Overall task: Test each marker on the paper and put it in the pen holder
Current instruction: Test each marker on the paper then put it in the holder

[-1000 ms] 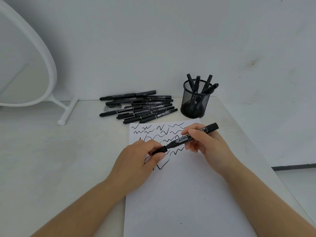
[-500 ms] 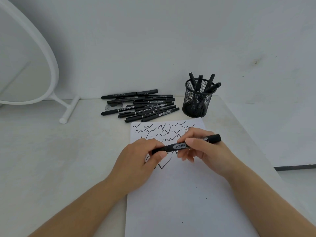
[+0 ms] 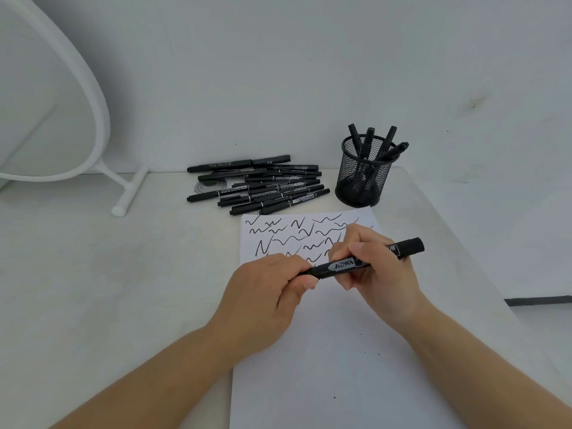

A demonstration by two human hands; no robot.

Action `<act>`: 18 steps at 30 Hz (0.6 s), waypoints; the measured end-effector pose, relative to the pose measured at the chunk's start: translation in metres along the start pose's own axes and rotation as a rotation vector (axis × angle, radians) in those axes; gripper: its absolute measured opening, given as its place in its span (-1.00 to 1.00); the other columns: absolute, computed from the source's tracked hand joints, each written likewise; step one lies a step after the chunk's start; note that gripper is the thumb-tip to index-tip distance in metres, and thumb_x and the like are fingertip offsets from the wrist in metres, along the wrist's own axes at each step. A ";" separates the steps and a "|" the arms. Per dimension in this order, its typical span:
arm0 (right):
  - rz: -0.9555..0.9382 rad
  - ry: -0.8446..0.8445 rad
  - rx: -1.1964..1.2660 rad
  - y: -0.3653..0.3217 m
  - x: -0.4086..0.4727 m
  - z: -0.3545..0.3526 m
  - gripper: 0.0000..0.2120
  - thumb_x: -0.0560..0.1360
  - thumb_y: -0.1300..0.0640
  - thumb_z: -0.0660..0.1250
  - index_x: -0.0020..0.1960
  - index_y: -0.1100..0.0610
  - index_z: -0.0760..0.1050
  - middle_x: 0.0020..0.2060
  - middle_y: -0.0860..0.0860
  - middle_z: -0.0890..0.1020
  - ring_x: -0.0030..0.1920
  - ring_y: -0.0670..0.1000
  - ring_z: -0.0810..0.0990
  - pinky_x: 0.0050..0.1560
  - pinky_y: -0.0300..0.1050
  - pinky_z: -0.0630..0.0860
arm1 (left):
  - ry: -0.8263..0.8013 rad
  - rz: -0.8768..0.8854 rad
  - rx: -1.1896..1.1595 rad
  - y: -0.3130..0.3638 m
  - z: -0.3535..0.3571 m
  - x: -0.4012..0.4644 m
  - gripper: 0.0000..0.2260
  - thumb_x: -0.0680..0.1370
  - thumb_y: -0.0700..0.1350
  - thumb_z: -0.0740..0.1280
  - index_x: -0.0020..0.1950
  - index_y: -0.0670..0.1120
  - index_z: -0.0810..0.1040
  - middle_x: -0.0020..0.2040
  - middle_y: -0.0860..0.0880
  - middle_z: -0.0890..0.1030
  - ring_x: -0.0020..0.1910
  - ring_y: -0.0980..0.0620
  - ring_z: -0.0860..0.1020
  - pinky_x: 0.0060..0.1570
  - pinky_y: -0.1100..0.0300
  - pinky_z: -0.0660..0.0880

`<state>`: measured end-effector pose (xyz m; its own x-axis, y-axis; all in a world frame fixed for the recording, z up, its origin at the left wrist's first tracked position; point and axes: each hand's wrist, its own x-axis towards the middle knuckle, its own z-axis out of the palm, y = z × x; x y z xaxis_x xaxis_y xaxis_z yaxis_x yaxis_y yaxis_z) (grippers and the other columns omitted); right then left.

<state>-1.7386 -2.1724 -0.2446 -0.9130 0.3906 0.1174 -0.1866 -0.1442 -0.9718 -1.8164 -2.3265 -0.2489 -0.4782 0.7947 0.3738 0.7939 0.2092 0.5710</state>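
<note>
- While both our hands are gripping one marker (image 3: 360, 261) above the paper (image 3: 334, 351), we are judging that its left cap is the thing to deal with: pulling it off or pressing it on, we cannot tell which.
- Our left hand (image 3: 266, 301) is curling thumb and fingers round the marker's left end, which is hidden inside the grip.
- Our right hand (image 3: 376, 270) is wrapping its fingers round the barrel near the middle, with the far end sticking out to the right.
- We are advising a straight pull or push along the barrel, keeping the right hand firm and the marker over the paper so a bare tip is not smearing the table (image 3: 108, 289).
- We are seeing a black marker with a grey label reading AOWA, lying nearly level and tilting up slightly to the right.
- We are noting squiggles filling the paper's top part, with bare space lower down for another test stroke.
- We are counting several markers standing in the mesh holder (image 3: 365, 178) and a pile (image 3: 260, 184) lying just left of it, so much of the task is remaining.
</note>
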 end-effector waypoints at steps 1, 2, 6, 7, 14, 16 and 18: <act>-0.005 -0.002 -0.014 0.000 -0.001 0.000 -0.78 0.30 0.24 0.12 -0.50 0.12 0.39 -0.57 0.00 0.45 -0.54 0.01 0.34 -0.45 -0.24 0.30 | -0.015 -0.004 -0.017 0.000 0.000 0.000 -0.62 0.51 0.14 0.02 -0.17 -0.06 0.51 -0.39 0.07 0.47 -0.31 0.05 0.39 -0.34 0.19 0.33; -0.011 -0.003 -0.029 0.000 -0.002 0.000 -0.77 0.30 0.24 0.12 -0.51 0.11 0.39 -0.57 -0.01 0.45 -0.53 0.01 0.35 -0.45 -0.22 0.29 | -0.026 -0.005 -0.031 -0.001 -0.001 -0.001 -0.62 0.51 0.15 0.02 -0.18 -0.05 0.51 -0.40 0.09 0.45 -0.31 0.06 0.39 -0.34 0.20 0.33; -0.048 -0.004 -0.061 0.000 -0.004 0.002 -0.74 0.30 0.24 0.12 -0.52 0.07 0.42 -0.56 -0.08 0.44 -0.52 0.03 0.34 -0.41 -0.16 0.29 | -0.058 -0.019 -0.101 -0.001 -0.003 -0.001 -0.64 0.50 0.15 0.03 -0.19 -0.03 0.51 -0.45 0.15 0.39 -0.37 0.13 0.39 -0.39 0.33 0.26; -0.057 -0.007 -0.060 0.000 -0.004 0.002 -0.74 0.31 0.24 0.12 -0.51 0.08 0.42 -0.56 -0.09 0.44 -0.52 0.03 0.34 -0.41 -0.14 0.29 | -0.063 -0.027 -0.123 -0.001 -0.003 -0.001 -0.65 0.50 0.16 0.04 -0.20 -0.01 0.50 -0.46 0.14 0.40 -0.39 0.14 0.39 -0.40 0.34 0.26; -0.096 -0.040 -0.093 0.001 -0.006 0.002 -0.75 0.32 0.25 0.11 -0.48 0.11 0.43 -0.58 -0.12 0.44 -0.52 0.02 0.35 -0.39 -0.09 0.22 | -0.162 -0.104 -0.272 -0.003 -0.004 -0.002 -0.79 0.52 0.06 0.13 -0.30 0.19 0.44 -0.46 0.14 0.45 -0.46 0.14 0.38 -0.44 0.37 0.26; -0.107 -0.056 -0.106 0.002 -0.006 0.002 -0.76 0.32 0.23 0.14 -0.48 0.08 0.44 -0.58 -0.14 0.44 -0.52 0.02 0.36 -0.39 -0.10 0.23 | -0.195 -0.097 -0.275 -0.004 -0.005 -0.002 -0.79 0.53 0.04 0.12 -0.28 0.18 0.44 -0.46 0.15 0.45 -0.46 0.14 0.39 -0.44 0.38 0.26; -0.118 -0.066 -0.114 0.003 -0.005 0.002 -0.82 0.28 0.14 0.19 -0.49 0.05 0.45 -0.57 -0.15 0.44 -0.52 0.01 0.36 -0.41 -0.13 0.25 | -0.200 -0.086 -0.256 -0.006 -0.006 -0.002 -0.79 0.53 0.08 0.11 -0.27 0.18 0.45 -0.44 0.14 0.45 -0.44 0.14 0.40 -0.43 0.37 0.27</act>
<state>-1.7351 -2.1762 -0.2474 -0.9099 0.3372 0.2416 -0.2550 0.0048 -0.9669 -1.8225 -2.3330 -0.2493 -0.4362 0.8817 0.1799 0.6213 0.1505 0.7690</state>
